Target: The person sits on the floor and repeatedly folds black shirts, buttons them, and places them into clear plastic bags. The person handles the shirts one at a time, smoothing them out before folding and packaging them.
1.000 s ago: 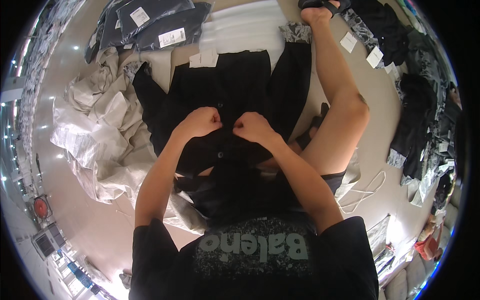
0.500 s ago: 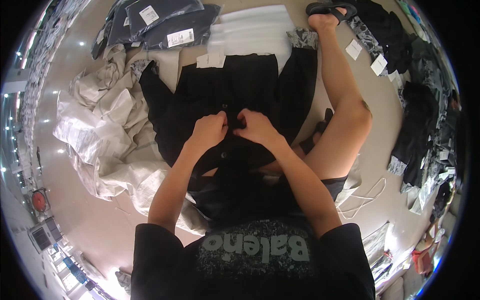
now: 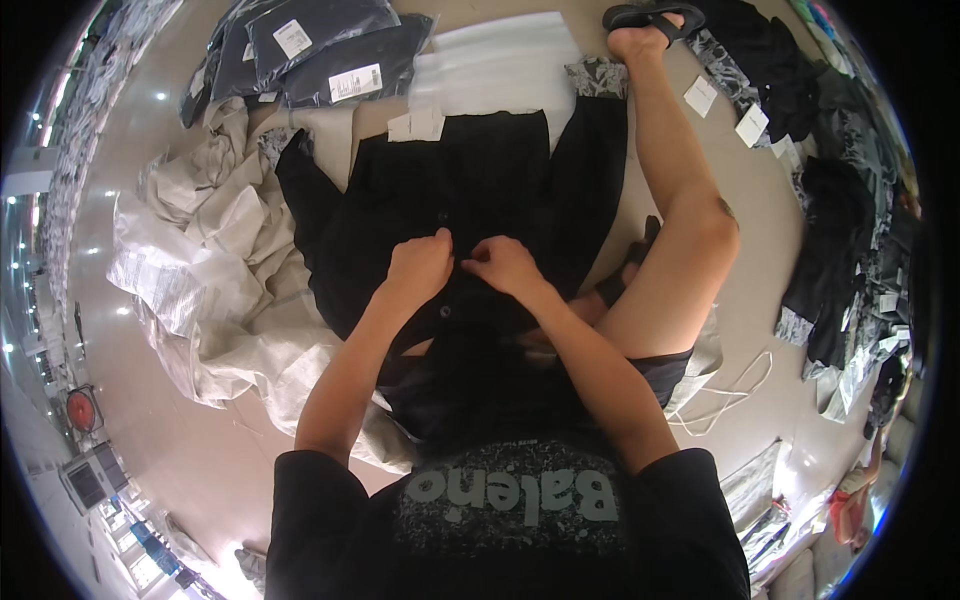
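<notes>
A black button-front shirt (image 3: 400, 190) lies spread on the floor before me, its sleeves reaching away to grey patterned cuffs. At its far edge sits a white tag (image 3: 416, 126). My left hand (image 3: 421, 266) is closed over the front opening, fingers curled at the cloth. Just to its right, my right hand (image 3: 504, 268) pinches with thumb and fingertips at the same opening. A small gap separates the two hands. One button (image 3: 445, 312) shows on the near side of them. The black cloth hides exactly what the fingertips grip.
Dark garments in clear plastic bags (image 3: 330, 50) are piled at the far left, beside white plastic sheets (image 3: 490, 60). A crumpled beige sack (image 3: 240, 250) spreads on the left. My bent leg (image 3: 690, 240) frames the right; beyond it lie several black garments (image 3: 835, 240) with tags.
Both hands have drawn slightly nearer to me along the shirt front. The right hand's fingers have come closer together into a pinch. The shirt stays spread.
</notes>
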Available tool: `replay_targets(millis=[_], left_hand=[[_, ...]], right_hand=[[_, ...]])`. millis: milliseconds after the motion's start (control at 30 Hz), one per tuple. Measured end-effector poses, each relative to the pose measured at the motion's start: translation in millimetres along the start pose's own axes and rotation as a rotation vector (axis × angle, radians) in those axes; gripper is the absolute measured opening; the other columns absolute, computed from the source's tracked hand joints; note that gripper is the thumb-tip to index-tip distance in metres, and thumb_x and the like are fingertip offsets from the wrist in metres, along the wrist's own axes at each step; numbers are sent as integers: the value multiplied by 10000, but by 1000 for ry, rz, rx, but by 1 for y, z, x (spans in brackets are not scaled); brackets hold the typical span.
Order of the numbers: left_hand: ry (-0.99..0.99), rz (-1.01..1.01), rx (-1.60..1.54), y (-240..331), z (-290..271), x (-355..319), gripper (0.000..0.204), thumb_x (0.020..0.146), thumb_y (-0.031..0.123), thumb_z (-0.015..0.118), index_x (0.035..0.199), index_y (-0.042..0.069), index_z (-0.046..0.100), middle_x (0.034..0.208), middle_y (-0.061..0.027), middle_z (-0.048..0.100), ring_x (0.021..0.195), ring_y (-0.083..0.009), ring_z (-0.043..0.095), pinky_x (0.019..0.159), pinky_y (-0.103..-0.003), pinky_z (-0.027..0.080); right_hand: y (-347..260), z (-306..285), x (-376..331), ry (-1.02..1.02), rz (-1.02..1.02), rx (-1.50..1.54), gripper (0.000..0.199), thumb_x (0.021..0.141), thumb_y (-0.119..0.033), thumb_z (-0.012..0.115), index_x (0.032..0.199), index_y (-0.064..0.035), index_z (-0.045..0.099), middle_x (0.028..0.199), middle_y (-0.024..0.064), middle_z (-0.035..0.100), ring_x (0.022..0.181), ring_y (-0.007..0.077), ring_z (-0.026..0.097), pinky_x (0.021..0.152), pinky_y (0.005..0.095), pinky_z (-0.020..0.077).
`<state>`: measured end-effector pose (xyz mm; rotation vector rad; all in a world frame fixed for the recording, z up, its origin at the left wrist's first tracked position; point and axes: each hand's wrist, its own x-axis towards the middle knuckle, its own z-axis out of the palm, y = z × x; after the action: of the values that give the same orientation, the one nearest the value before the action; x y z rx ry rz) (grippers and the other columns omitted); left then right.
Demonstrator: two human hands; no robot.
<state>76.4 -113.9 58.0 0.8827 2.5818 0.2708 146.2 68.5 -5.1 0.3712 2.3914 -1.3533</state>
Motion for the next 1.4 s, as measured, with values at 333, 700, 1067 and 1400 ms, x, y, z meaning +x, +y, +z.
replay_targets(millis=[333,700,1067,1400], left_hand=[[-16,9,13,-1,1,-1,173,935,151,742,1019,37,642,859,-150,749,855,-366,754,741,-486,594],[8,-32,-346,-11,-18,-5,177,971,131,722,1049,11,618,929,-183,740,902,-381,733,766,-461,551],[85,25,-641,-15,-7,-11,125,1020,46,679,1064,21,565,794,-118,691,698,-219,691,650,-343,526],[-51,-67,-782,-14,-19,-21,151,1006,51,691,1069,-5,566,830,-143,713,770,-207,699,719,-352,535]], right_hand=[[9,-20,0,-101,188,755,175,904,-144,863,929,-15,747,793,15,713,710,114,663,660,271,524],[-24,7,-11,287,-292,435,161,890,-63,813,1043,-15,792,937,97,777,790,166,734,721,305,583],[-15,1,-16,164,-337,658,165,1004,-96,757,1120,13,800,948,86,803,860,130,739,761,280,585],[-29,-11,-20,-62,-237,738,144,971,-69,801,1071,32,783,955,78,779,840,117,730,771,275,607]])
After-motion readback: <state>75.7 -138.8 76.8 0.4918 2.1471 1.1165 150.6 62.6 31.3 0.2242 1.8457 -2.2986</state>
